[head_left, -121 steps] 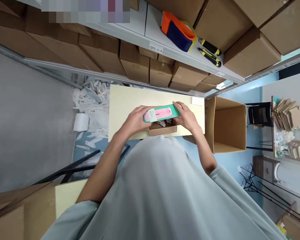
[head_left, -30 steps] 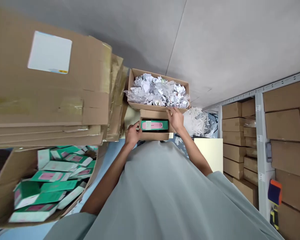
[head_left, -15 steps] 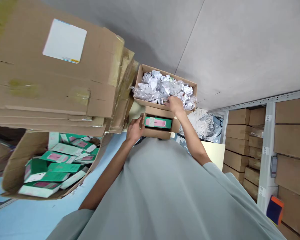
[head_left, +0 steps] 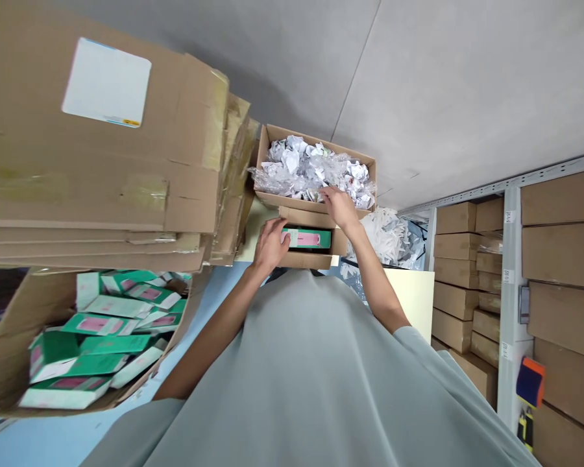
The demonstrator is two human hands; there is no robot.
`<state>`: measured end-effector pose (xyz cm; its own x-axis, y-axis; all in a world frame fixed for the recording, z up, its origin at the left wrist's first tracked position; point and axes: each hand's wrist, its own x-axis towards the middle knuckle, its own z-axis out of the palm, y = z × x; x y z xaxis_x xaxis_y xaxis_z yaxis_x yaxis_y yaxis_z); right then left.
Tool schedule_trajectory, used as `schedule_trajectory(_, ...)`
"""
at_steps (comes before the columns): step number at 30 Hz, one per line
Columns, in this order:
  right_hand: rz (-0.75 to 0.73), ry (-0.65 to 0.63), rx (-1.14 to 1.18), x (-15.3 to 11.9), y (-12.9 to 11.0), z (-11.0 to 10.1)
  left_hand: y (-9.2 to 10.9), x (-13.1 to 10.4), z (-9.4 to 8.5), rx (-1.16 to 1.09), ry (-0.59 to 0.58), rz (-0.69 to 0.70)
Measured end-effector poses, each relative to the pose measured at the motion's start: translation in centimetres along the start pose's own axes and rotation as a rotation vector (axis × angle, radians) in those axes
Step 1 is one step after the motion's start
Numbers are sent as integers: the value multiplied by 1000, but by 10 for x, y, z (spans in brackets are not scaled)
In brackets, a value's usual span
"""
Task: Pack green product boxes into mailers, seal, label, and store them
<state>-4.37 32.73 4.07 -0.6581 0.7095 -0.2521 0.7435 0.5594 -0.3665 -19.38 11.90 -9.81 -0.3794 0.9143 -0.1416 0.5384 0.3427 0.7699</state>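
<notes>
A small open carton (head_left: 305,261) sits close against my body with its flaps up. Inside it lies a green box with a pink picture (head_left: 309,239). My left hand (head_left: 271,246) rests over the carton's left end, fingers and thumb apart, the thumb reaching over the green box's end. Just beyond stands a larger carton (head_left: 316,202) full of crumpled white paper (head_left: 292,162) and clear plastic wrap. At its near rim my right hand (head_left: 339,206) is closed, fingertips curled at the paper; what they pinch is mostly hidden.
Flattened cardboard boxes (head_left: 185,136) are stacked high at the left. Below them a big open carton (head_left: 4,350) holds several green boxes (head_left: 102,324). Shredded white paper (head_left: 384,237) fills a bag at the right. Shelving (head_left: 509,305) with brown cartons lines the right side.
My left hand has shifted inward from the carton's left side, its thumb now over the green box's end. My right hand stays at the near rim of the paper-filled carton.
</notes>
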Motion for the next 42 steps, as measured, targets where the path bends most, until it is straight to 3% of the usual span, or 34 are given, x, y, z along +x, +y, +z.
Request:
schedule_trajectory(5,-26,243,195,-47,-22,-21,-1,-4,1,-35,3,20)
schedule_trajectory(7,-14,248,246,-74,-32,-26,-1,-5,-2,-45,-10,17)
schedule_trajectory(9,29,167,261,-96,-39,-22,-1,-5,-6,-52,-31,8)
schedule_trajectory(12,72,-2,281,-108,-41,6,1,-3,-13,-50,-57,-22)
schedule_trajectory(17,114,-184,261,-89,-39,71,8,-3,-21,-22,-92,-38)
schedule_trajectory(20,124,-258,181,-80,-44,83,10,-4,-23,-6,-95,-33)
schedule_trajectory(22,110,-255,152,-79,-45,73,10,-5,-23,0,-95,-33)
schedule_trajectory(25,149,-100,108,-77,-37,40,10,-4,-22,3,-91,-44)
schedule_trajectory(28,296,100,8,-65,-14,3,9,-4,-19,8,-80,-61)
schedule_trajectory(30,404,131,-55,-52,4,-13,8,-3,-19,12,-77,-67)
schedule_trajectory(35,494,75,-84,-29,32,-16,7,-4,-19,27,-82,-66)
schedule_trajectory(42,463,189,-3,-39,31,-15,7,-5,-18,17,-75,-55)
